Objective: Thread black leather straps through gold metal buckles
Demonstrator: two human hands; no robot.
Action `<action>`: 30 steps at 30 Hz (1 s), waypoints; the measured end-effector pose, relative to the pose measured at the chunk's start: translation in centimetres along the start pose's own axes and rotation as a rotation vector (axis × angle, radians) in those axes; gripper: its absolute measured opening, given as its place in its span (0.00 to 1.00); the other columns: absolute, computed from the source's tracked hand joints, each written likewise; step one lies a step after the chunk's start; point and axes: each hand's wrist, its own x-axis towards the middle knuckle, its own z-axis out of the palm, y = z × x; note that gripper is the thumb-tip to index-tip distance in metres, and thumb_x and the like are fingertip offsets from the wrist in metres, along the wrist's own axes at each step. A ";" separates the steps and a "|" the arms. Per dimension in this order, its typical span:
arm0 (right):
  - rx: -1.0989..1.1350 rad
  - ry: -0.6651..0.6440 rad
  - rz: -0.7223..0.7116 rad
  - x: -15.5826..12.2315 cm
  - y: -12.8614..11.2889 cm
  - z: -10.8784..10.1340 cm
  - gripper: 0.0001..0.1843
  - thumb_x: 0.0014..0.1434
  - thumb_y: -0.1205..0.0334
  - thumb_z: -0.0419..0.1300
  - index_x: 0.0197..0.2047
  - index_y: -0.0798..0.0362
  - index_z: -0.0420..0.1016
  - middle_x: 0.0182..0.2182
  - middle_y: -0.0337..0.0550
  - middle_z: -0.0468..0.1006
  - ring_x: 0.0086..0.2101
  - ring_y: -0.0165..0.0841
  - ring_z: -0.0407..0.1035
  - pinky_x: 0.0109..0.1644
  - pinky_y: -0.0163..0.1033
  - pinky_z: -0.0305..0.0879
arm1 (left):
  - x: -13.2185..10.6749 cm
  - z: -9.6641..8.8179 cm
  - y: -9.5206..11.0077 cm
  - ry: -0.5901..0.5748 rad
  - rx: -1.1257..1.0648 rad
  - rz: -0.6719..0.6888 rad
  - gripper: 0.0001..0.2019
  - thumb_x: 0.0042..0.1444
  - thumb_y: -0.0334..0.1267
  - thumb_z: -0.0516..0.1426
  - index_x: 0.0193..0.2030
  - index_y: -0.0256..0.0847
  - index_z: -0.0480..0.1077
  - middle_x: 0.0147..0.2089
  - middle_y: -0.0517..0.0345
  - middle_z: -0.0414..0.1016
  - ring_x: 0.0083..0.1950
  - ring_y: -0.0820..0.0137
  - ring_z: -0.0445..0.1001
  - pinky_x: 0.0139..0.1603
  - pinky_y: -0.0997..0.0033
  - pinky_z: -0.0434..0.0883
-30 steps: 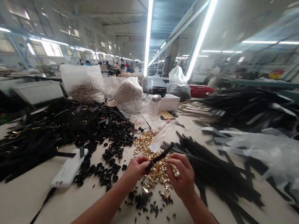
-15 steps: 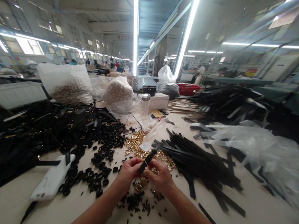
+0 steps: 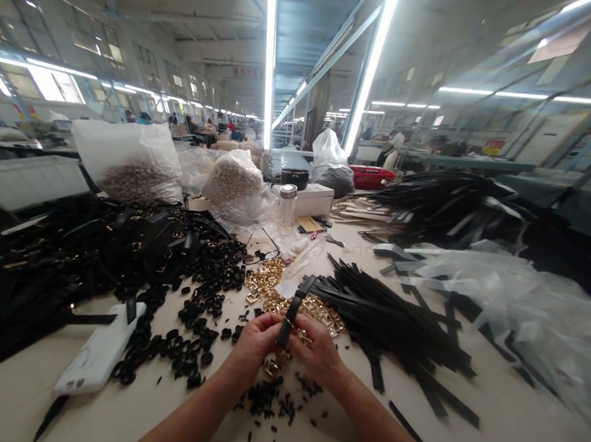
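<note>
Both hands meet at the middle of the table, closed on one black strap (image 3: 295, 308) with a small gold glint of a buckle partway along it. My left hand (image 3: 257, 343) pinches the strap near its lower end, from the left. On the other side my right hand (image 3: 316, 346) grips it, with some fingers hidden behind. The strap's upper part slants up and right. Just beyond the hands lies a heap of gold buckles (image 3: 266, 281). Small black pieces (image 3: 266, 396) are scattered below the wrists, between the forearms.
Loose black straps (image 3: 396, 321) lie to the right beside clear plastic film (image 3: 537, 326). Black loops (image 3: 176, 348) and buckled straps (image 3: 102, 253) pile up on the left, near a white phone (image 3: 98, 356). A glass bottle (image 3: 288, 205) and eyeglasses (image 3: 263, 253) stand farther back.
The strap has tipped a little more upright, and its upper end shows bent over. Both hands stay closed on it in nearly the same place.
</note>
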 end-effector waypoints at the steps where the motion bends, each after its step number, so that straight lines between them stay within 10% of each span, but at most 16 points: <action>1: 0.026 0.028 0.010 0.0 0.0 0.0 0.16 0.61 0.55 0.59 0.51 0.48 0.75 0.48 0.46 0.76 0.48 0.41 0.70 0.53 0.42 0.66 | 0.0 0.1 0.0 -0.005 0.038 0.007 0.15 0.43 0.44 0.68 0.33 0.35 0.75 0.28 0.58 0.74 0.27 0.76 0.69 0.30 0.77 0.66; 9: 0.540 0.029 0.338 -0.1 0.0 0.8 0.20 0.56 0.47 0.63 0.48 0.50 0.79 0.34 0.42 0.79 0.28 0.33 0.71 0.33 0.37 0.69 | 0.0 0.5 0.0 -0.016 0.214 0.081 0.18 0.43 0.50 0.66 0.32 0.34 0.75 0.24 0.59 0.71 0.23 0.75 0.65 0.24 0.76 0.62; 19: 0.632 0.149 0.388 -0.2 0.9 1.1 0.17 0.55 0.48 0.65 0.42 0.50 0.81 0.40 0.47 0.80 0.39 0.41 0.74 0.44 0.46 0.70 | -0.3 1.1 0.4 -0.076 0.205 0.106 0.17 0.45 0.46 0.65 0.36 0.35 0.77 0.26 0.60 0.73 0.24 0.76 0.64 0.27 0.75 0.62; 22: 0.503 0.198 0.332 0.0 1.0 0.5 0.15 0.56 0.49 0.64 0.40 0.50 0.82 0.39 0.45 0.81 0.41 0.42 0.73 0.50 0.47 0.67 | -0.5 0.0 1.6 -0.113 0.358 0.137 0.13 0.46 0.43 0.64 0.35 0.36 0.77 0.30 0.57 0.75 0.27 0.74 0.67 0.30 0.74 0.65; 30: 0.391 0.130 0.290 0.0 1.9 0.2 0.17 0.59 0.48 0.60 0.35 0.54 0.80 0.32 0.46 0.79 0.33 0.37 0.72 0.39 0.41 0.70 | -2.7 -5.6 8.3 0.224 1.067 0.420 0.07 0.54 0.41 0.58 0.32 0.41 0.75 0.29 0.59 0.74 0.29 0.70 0.69 0.32 0.72 0.63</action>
